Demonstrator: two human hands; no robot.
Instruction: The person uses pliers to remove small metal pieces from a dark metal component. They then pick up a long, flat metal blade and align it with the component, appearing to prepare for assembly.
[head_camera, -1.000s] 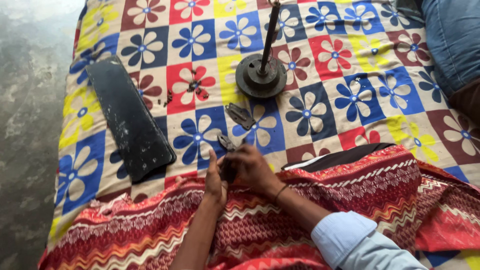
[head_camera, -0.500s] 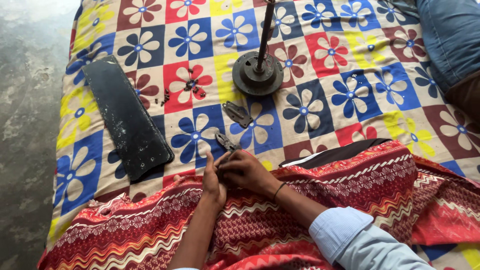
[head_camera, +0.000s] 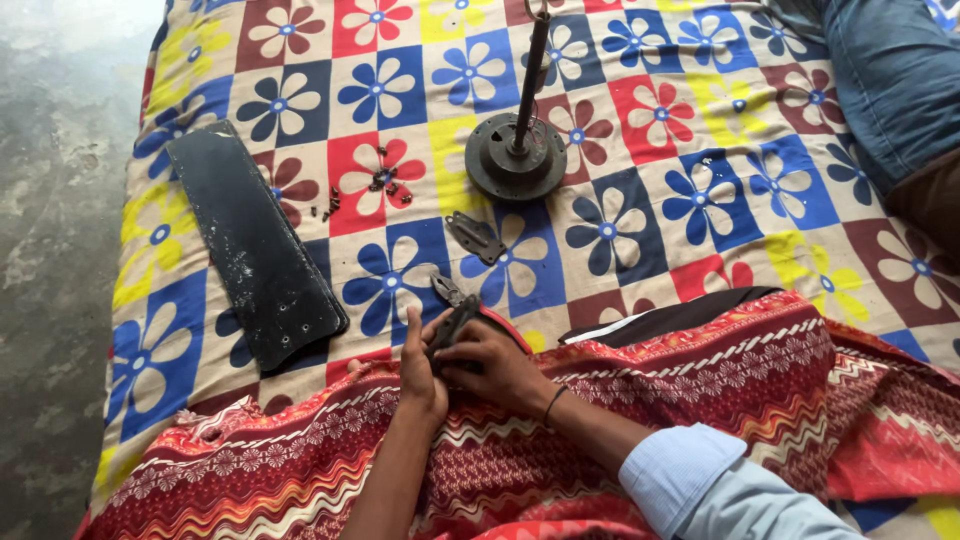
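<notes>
red blanket (head_camera: 700, 400), pliers (head_camera: 452, 318) btwn fingers (head_camera: 425, 335)

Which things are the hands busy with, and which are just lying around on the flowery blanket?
In hand:
left hand and right hand, both gripping the dark pliers-like tool

Lying about:
black fan blade
fan motor with rod
metal bracket
loose screws

Both hands meet at the edge of the red patterned cloth (head_camera: 700, 400). The left hand (head_camera: 422, 372) lies fingers up, its bare forearm running down over the cloth. The right hand (head_camera: 500, 368) curls its fingers closed beside it, a thin band on its wrist and a pale blue sleeve behind.
</notes>
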